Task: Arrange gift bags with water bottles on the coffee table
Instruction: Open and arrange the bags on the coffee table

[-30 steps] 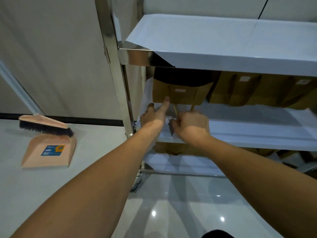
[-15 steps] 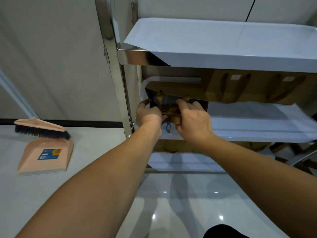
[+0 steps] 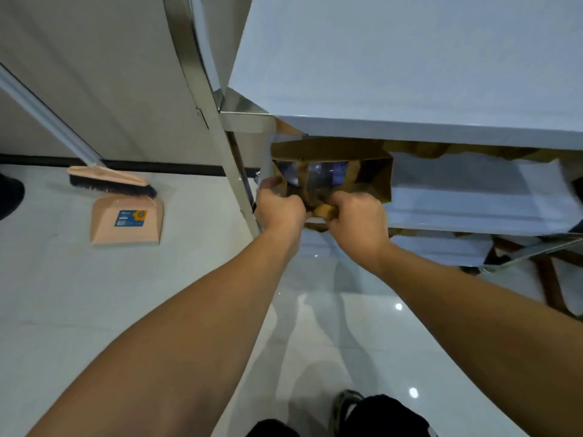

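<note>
A brown paper gift bag (image 3: 373,171) sits at the left end of the middle shelf (image 3: 457,212) of a steel rack, its mouth open toward me. Something clear and bluish, likely a water bottle (image 3: 325,173), shows inside. My left hand (image 3: 279,208) grips the bag's near left rim. My right hand (image 3: 356,212) holds the brown handles bunched at the near edge. More brown bags (image 3: 441,149) stand farther right on the same shelf, mostly hidden under the top shelf.
The top shelf (image 3: 410,74), covered in white paper, overhangs the bag. A steel post (image 3: 217,127) rises just left of my left hand. A pink dustpan (image 3: 126,220) and brush (image 3: 110,182) lie on the glossy floor to the left. A wooden frame (image 3: 549,279) is low right.
The bag has been pulled forward to the shelf edge and its mouth opened toward me. Both hands moved from touching its front to gripping its rim and handles. The view tilted further down.
</note>
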Motion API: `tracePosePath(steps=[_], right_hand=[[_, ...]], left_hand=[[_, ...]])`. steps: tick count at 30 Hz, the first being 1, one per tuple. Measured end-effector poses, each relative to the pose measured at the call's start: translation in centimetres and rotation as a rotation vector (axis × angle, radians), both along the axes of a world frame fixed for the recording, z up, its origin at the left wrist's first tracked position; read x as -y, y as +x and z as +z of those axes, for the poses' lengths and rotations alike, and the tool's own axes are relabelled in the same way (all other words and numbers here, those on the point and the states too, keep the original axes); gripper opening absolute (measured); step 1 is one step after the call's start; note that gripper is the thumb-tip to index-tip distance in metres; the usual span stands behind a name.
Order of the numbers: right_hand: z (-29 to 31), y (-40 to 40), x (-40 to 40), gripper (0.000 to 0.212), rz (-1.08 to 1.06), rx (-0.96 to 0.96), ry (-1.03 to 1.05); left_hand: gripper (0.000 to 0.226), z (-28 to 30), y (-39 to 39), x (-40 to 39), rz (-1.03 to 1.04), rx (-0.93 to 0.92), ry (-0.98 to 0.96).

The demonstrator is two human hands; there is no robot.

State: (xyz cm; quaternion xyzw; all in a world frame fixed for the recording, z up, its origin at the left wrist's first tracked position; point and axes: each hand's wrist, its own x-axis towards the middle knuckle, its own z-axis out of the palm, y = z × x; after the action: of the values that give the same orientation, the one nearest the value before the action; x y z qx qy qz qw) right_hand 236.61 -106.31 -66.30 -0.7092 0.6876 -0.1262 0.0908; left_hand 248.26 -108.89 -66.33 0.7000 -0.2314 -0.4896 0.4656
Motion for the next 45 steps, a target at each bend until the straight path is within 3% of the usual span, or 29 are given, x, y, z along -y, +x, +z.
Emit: tracePosePath(steps=[8, 14, 18, 21, 24, 27, 32, 35, 38, 42, 45], right_hand=[[6.4, -1.0, -4.8, 0.012, 0.001, 0.081, -0.013], [12.8, -0.8, -5.8, 0.008, -0.026, 0.272, -0.043], [16.4, -0.8, -6.8, 0.021, -0.085, 0.292, 0.107], [18.2, -1.1, -8.7, 0.024, -0.174, 0.298, 0.116], [20.7, -2.0, -10.9, 0.025, -0.241, 0.446, 0.192], [24.7, -2.9, -14.2, 0.028, -0.242, 0.601, 0.229], [31.7, -4.7, -20.5, 0.018, -0.34, 0.647, 0.159], [36.2, -6.9, -23.8, 0.014, -0.425, 0.692, 0.065], [41.2, -10.1, -27.3, 0.023, -0.514, 0.645, -0.076], [46.4, -16.3, -32.8, 0.029, -0.668, 0.592, -0.188], [48.7, -21.5, -38.2, 0.021, -0.761, 0.595, -0.199]], left_hand=[[0.031, 5.9, 0.0, -4.5, 0.145, -0.037, 0.218], [0.027, 9.9, 1.3, -7.5, 0.074, -0.067, 0.389], [0.028, 13.5, 2.2, -9.7, -0.112, 0.059, 0.537], [0.009, 17.0, 2.6, -12.2, -0.274, 0.137, 0.647], [0.01, 20.3, 2.1, -15.3, -0.454, 0.242, 0.693], [0.02, 23.6, 1.4, -18.2, -0.622, 0.404, 0.67], [0.041, 30.8, -0.7, -21.2, -0.937, 0.652, 0.492], [0.035, 34.8, -3.2, -22.2, -1.088, 0.764, 0.35], [0.019, 38.1, -7.4, -23.7, -1.193, 0.804, 0.208], [0.026, 41.5, -14.8, -26.7, -1.321, 0.849, 0.06], [0.022, 43.7, -21.6, -29.9, -1.456, 0.864, -0.08]])
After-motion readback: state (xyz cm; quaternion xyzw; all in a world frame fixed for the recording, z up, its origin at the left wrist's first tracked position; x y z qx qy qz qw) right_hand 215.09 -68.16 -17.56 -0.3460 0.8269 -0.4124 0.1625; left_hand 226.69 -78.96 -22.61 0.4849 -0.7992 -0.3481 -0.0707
